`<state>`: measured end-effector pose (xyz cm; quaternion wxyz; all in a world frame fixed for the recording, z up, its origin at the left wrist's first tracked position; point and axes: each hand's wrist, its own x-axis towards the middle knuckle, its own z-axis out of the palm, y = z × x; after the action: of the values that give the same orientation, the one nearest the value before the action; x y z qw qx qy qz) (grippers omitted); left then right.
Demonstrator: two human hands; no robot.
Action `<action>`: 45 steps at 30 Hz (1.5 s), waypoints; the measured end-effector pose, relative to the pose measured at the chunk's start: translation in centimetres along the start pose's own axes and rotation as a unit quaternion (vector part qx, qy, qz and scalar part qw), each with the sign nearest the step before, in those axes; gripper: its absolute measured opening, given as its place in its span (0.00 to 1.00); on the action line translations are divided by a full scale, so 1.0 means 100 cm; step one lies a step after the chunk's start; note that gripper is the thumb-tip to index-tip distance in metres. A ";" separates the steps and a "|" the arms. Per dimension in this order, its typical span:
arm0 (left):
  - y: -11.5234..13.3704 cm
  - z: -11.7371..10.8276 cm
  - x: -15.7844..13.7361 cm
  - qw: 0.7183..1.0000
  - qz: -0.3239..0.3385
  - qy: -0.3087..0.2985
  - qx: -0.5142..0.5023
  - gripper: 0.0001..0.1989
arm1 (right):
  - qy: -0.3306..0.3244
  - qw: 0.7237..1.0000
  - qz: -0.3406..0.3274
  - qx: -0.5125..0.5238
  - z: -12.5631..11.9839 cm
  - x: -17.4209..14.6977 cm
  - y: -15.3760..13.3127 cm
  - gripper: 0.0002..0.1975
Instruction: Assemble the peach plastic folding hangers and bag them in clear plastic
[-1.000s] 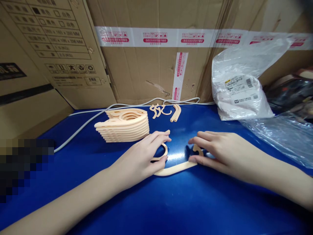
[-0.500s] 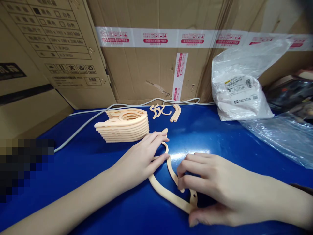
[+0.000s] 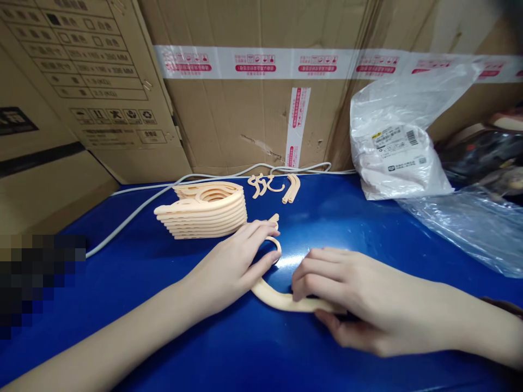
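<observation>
A cream plastic folding clothes hanger point(image 3: 281, 301) lies on the blue tabletop under both hands. My left hand point(image 3: 241, 253) is closed on its middle, with the curved hook point(image 3: 278, 246) showing past the fingers and thumb. My right hand point(image 3: 351, 296) pinches the end of the hanger's arm, thumb below and fingers above. That arm curves out to the right as one strip; its tip is hidden in my right hand. A neat stack of matching folded hangers point(image 3: 204, 215) sits beyond my left hand.
Small loose cream hooks point(image 3: 261, 186) and curved arm pieces point(image 3: 291, 188) lie behind the hands. A white cable point(image 3: 139, 209) runs along the back. Cardboard boxes point(image 3: 229, 120) wall off the rear and left. A white plastic bag point(image 3: 392, 147) and clear film point(image 3: 461, 223) lie at the right.
My right hand has moved slightly up and brought the hanger's two right-hand strips together; the gap between them is gone. My left hand keeps its place on the hanger.
</observation>
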<state>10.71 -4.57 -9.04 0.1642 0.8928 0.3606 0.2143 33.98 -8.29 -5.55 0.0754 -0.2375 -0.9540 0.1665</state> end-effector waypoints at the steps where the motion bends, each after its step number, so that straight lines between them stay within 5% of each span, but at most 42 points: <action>1: 0.000 0.000 0.001 1.000 -0.001 -0.001 -0.003 0.15 | 0.004 1.000 0.005 -0.010 -0.001 0.000 0.003 0.10; 21: -0.008 -0.001 0.001 0.996 0.068 -0.019 0.046 0.22 | 0.114 0.987 0.027 -0.106 0.001 -0.002 0.036 0.13; 45: 0.010 -0.014 -0.003 0.988 0.123 -0.024 0.087 0.25 | 0.148 0.961 0.027 -0.231 0.003 -0.002 0.042 0.13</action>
<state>10.39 -5.22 -7.46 0.0669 0.9463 0.2609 0.1788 35.88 -5.02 -7.36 0.1540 -0.2962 -0.9380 -0.0932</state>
